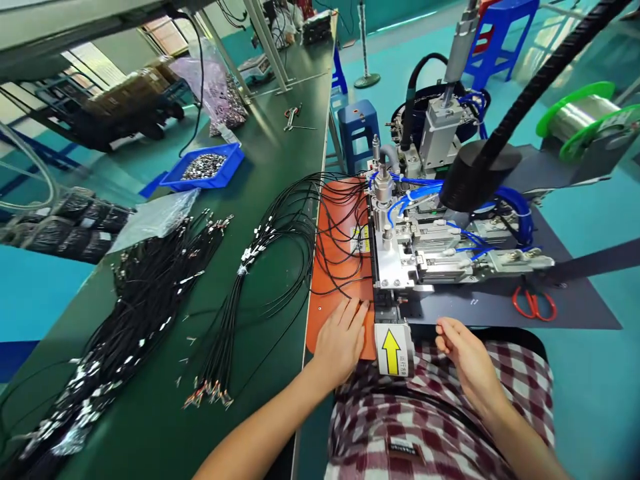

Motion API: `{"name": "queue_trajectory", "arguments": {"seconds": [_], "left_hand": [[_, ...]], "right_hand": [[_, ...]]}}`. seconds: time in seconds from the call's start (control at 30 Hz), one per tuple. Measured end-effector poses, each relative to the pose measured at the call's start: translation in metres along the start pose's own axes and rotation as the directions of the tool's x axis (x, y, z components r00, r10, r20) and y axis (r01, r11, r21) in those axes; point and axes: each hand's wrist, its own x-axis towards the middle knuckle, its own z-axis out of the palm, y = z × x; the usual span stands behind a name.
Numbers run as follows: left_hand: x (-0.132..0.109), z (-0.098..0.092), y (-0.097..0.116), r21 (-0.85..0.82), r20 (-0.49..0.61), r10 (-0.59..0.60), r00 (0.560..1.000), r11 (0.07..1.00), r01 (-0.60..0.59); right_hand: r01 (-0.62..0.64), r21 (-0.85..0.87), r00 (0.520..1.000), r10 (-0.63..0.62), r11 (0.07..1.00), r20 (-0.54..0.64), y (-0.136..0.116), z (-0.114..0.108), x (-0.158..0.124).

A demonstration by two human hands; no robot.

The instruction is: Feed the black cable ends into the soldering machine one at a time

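My left hand [343, 339] rests on the orange plate [333, 293] at the machine's near left corner, its fingers spread and nothing visible in them. Above the lap, to the right of the yellow arrow label [393, 350], my right hand [463, 353] has its fingers curled together; whatever it may hold is too small to make out. Black cables [340, 250] arch from the green bench across the orange plate to the machine [393, 260]. Their tied bundle [235, 300] lies on the bench to the left of my left hand.
A larger pile of black cables [150, 300] covers the bench's left part. Behind it are a blue tray [225, 167] of small metal parts and a plastic bag [230, 100]. Red-handled scissors [534, 305] lie at the right, below the machine. A wire spool [580, 120] stands at the far right.
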Motion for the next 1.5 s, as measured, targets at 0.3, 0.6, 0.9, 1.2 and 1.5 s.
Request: {"name": "queue_trajectory", "arguments": {"seconds": [0.3,0.6,0.9,1.2,1.5], "left_hand": [[0.049,-0.011,-0.022,-0.256,-0.066,-0.036,0.997,0.966,0.018],[-0.034,-0.042,-0.079,-0.245,-0.050,-0.408,0.912,0.890,0.385],[0.025,-0.048,-0.030,-0.943,0.286,-0.078,0.955,0.152,0.295],[0.027,-0.038,0.006,-0.240,-0.141,0.129,0.982,0.957,-0.160],[0.002,-0.063,0.018,-0.426,0.171,0.090,0.981,0.905,-0.009]], "right_hand": [[0.028,-0.007,1.000,-0.028,1.000,0.002,-0.006,0.000,-0.001],[0.216,-0.316,0.976,-0.208,0.924,0.061,-0.032,-0.003,-0.032],[0.897,-0.380,0.443,-0.450,0.227,0.775,-0.033,0.062,-0.046],[0.650,-0.232,0.737,-0.527,0.723,0.423,-0.044,0.033,-0.050],[0.061,-0.050,0.934,-0.040,0.997,0.354,-0.042,0.039,-0.044]]}}
